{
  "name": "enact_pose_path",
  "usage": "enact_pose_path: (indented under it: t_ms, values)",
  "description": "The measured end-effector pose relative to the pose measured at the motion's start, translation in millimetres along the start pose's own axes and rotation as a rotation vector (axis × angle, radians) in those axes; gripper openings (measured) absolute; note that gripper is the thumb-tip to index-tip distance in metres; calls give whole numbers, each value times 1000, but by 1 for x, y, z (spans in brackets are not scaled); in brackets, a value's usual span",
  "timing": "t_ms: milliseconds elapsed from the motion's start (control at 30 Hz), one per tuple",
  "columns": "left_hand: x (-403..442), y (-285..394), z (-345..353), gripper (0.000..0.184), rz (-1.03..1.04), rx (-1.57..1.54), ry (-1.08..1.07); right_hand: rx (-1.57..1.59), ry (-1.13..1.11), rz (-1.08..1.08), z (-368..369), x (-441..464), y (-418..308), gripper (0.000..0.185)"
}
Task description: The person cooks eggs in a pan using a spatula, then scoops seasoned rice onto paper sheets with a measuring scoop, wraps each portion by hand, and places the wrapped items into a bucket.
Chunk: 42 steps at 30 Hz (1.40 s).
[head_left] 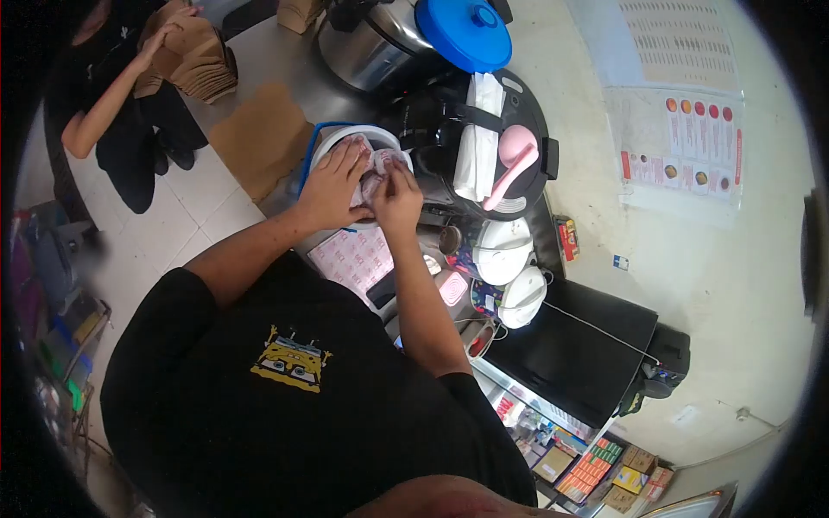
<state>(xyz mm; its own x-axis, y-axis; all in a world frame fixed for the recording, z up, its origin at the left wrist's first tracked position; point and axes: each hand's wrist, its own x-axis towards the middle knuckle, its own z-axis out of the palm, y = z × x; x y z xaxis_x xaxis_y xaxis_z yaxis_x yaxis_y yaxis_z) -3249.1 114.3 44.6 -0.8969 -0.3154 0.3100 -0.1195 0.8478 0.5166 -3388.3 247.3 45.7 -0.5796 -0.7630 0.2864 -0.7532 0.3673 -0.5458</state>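
A white bucket (386,134) with a blue handle stands on the steel counter, holding several bundles wrapped in pink-and-white printed paper (370,186). My left hand (335,183) reaches over its rim, fingers stretched out flat on the wrapped bundles. Beside it, my right hand (398,197) has its fingers curled on a paper-wrapped bundle (386,161) inside the bucket. The fingertips of both hands are partly hidden. Just below the bucket lies a stack of pink-printed wrapping paper (352,259), with a dark phone-like object (381,291) at its edge.
A steel pot with a blue lid (466,33) stands behind. A black round lid (528,112) bears white paper and a pink ladle (515,168). White-lidded containers (503,250) sit at right. At left, a person handles stacked cardboard (203,60); brown cardboard (259,142) lies nearby.
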Motion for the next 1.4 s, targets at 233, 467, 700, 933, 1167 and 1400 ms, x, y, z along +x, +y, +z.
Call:
enact_pose_path:
  t_ms: [233,467,700,933,1167,1400]
  values:
    - [6,-3,6,83,46,61,-21,-263,-148,-59,10,-17,-18,72]
    - [50,13,-34,71,229,-31,-105,175,97,166,-6,-7,-20,47]
    - [61,17,3,69,649,46,-215,428,463,581,-72,-84,-60,33]
    - [59,19,23,57,663,135,-323,17,462,1162,-128,-283,11,25]
    - [64,35,28,47,701,245,-511,-297,-175,1738,-133,-435,25,62]
    - [38,150,9,26,601,-12,-533,-579,-97,1397,-99,-479,45,26]
